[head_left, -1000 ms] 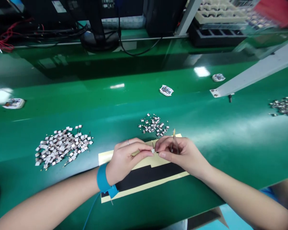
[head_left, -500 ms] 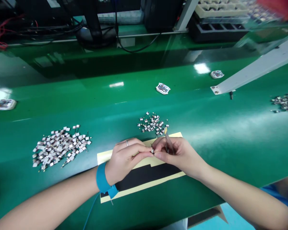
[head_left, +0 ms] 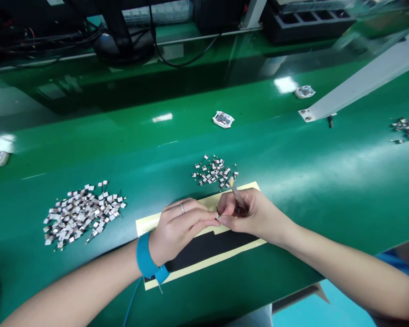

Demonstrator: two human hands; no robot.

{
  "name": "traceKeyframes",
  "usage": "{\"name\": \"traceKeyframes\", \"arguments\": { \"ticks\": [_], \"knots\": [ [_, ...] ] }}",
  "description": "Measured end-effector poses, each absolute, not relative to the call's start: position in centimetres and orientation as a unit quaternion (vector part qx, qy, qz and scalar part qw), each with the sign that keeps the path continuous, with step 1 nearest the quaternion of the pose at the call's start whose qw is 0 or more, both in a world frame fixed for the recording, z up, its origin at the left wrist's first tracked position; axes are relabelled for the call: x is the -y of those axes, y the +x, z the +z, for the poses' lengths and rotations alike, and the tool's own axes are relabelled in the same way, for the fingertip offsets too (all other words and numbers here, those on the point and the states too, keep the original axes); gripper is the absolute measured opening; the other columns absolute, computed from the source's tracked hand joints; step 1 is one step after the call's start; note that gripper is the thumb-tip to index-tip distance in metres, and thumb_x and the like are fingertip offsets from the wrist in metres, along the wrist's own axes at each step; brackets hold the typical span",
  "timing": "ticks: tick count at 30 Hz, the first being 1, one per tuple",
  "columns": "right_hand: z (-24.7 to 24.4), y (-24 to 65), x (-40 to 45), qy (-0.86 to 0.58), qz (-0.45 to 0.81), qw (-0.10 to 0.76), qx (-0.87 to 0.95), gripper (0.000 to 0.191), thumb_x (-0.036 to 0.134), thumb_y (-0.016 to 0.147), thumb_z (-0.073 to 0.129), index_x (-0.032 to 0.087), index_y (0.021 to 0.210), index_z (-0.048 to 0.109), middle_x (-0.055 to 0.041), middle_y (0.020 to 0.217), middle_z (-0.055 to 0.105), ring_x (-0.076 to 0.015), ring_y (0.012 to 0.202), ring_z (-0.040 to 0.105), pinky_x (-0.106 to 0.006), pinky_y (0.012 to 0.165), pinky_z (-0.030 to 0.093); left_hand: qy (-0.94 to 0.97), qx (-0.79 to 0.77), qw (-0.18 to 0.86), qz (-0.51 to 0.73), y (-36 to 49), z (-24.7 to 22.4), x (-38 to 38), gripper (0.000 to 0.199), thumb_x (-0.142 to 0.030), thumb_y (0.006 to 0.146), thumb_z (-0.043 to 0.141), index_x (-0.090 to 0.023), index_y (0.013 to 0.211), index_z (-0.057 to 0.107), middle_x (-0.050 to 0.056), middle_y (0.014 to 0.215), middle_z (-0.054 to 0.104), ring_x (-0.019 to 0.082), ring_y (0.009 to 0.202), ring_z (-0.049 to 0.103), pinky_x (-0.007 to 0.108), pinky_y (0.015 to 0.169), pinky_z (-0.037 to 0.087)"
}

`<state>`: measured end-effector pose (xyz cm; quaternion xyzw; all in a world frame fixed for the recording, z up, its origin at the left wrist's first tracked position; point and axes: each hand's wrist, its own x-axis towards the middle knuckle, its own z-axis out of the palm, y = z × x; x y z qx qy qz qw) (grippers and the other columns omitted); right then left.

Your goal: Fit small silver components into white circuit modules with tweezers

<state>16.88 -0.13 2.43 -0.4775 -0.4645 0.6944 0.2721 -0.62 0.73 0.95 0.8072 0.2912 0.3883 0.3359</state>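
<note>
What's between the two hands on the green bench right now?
In the head view, a tiny wired component sits at the fingertips between the left hand and the right hand, which also holds tweezers; a black and cream pad lies beneath.

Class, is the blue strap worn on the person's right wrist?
No, the blue wrist strap circles the wrist of the left hand, while the right hand has none and holds tweezers.

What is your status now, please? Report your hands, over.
Left hand pinching small wired part. Right hand holding tweezers beside it. Black tape strip on yellow backing beneath.
</note>
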Motion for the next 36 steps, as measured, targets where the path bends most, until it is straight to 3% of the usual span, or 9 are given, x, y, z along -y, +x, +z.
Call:
{"name": "traceKeyframes", "arguments": {
  "ticks": [7, 11, 14, 19, 25, 30, 36],
  "knots": [
    [2.2, 17.5, -0.2, -0.435, 0.765, 0.294, 0.372, 0.026, 0.012, 0.061, 0.067, 0.014, 0.052, 0.043, 0.0014, 0.068, 0.058, -0.0078, 0.063, 0.053, -0.021, 0.058, 0.039, 0.786, -0.307, 0.363, 0.396, -0.7, 1.0, -0.7, 0.008, -0.013, 0.069, 0.063, -0.015, 0.077, 0.062, 0.002, 0.07, 0.063, 0.01, 0.064, 0.059, 0.019, 0.059, 0.049],
    [2.2, 18.0, -0.3, -0.427, 0.749, 0.265, 0.432, 0.01, 0.013, 0.066, 0.064, 0.014, 0.069, 0.054, 0.0065, 0.056, 0.044, -0.005, 0.05, 0.039, -0.019, 0.047, 0.028, 0.753, -0.344, 0.403, 0.39, -0.8, 0.9, -0.8, 0.008, -0.013, 0.067, 0.064, -0.016, 0.074, 0.063, 0.001, 0.069, 0.064, 0.009, 0.062, 0.06, 0.017, 0.057, 0.049],
    [2.1, 18.0, -0.2, -0.433, 0.722, 0.26, 0.474, 0.011, 0.02, 0.068, 0.063, 0.016, 0.076, 0.056, 0.0076, 0.053, 0.033, -0.0051, 0.046, 0.028, -0.02, 0.044, 0.019, 0.743, -0.349, 0.42, 0.386, -0.6, 0.9, -0.9, 0.008, -0.012, 0.066, 0.066, -0.015, 0.072, 0.064, 0.001, 0.068, 0.065, 0.009, 0.062, 0.06, 0.016, 0.058, 0.048],
    [2.0, 17.6, 0.2, -0.474, 0.688, 0.263, 0.482, 0.015, 0.029, 0.068, 0.064, 0.017, 0.072, 0.055, 0.0037, 0.059, 0.041, -0.0066, 0.047, 0.03, -0.022, 0.044, 0.02, 0.736, -0.348, 0.419, 0.403, -0.5, 0.8, -0.9, 0.006, -0.012, 0.065, 0.066, -0.012, 0.071, 0.064, 0.003, 0.066, 0.065, 0.009, 0.06, 0.06, 0.015, 0.057, 0.048],
    [1.7, 16.8, 0.7, -0.53, 0.638, 0.288, 0.478, 0.02, 0.035, 0.065, 0.065, 0.017, 0.065, 0.056, 0.0052, 0.049, 0.034, -0.0078, 0.046, 0.028, -0.023, 0.043, 0.019, 0.731, -0.356, 0.405, 0.419, -0.6, 0.8, -0.8, 0.006, -0.012, 0.066, 0.065, -0.013, 0.071, 0.064, 0.002, 0.067, 0.064, 0.008, 0.061, 0.059, 0.015, 0.057, 0.048],
    [1.6, 16.6, 0.7, -0.521, 0.641, 0.31, 0.471, 0.02, 0.035, 0.067, 0.063, 0.017, 0.065, 0.055, 0.0056, 0.05, 0.033, -0.0077, 0.047, 0.027, -0.023, 0.044, 0.02, 0.747, -0.362, 0.383, 0.405, -0.5, 0.8, -1.0, 0.013, -0.015, 0.063, 0.068, -0.014, 0.075, 0.064, 0.002, 0.069, 0.065, 0.008, 0.061, 0.059, 0.016, 0.059, 0.049],
    [1.9, 16.8, 0.6, -0.493, 0.651, 0.294, 0.498, 0.019, 0.033, 0.071, 0.059, 0.016, 0.066, 0.053, 0.0043, 0.055, 0.036, -0.0077, 0.049, 0.028, -0.024, 0.046, 0.019, 0.76, -0.364, 0.368, 0.393, -0.5, 0.7, -1.0, 0.007, -0.014, 0.066, 0.066, -0.014, 0.073, 0.063, 0.002, 0.067, 0.063, 0.007, 0.06, 0.058, 0.015, 0.057, 0.048]
  ]
}}
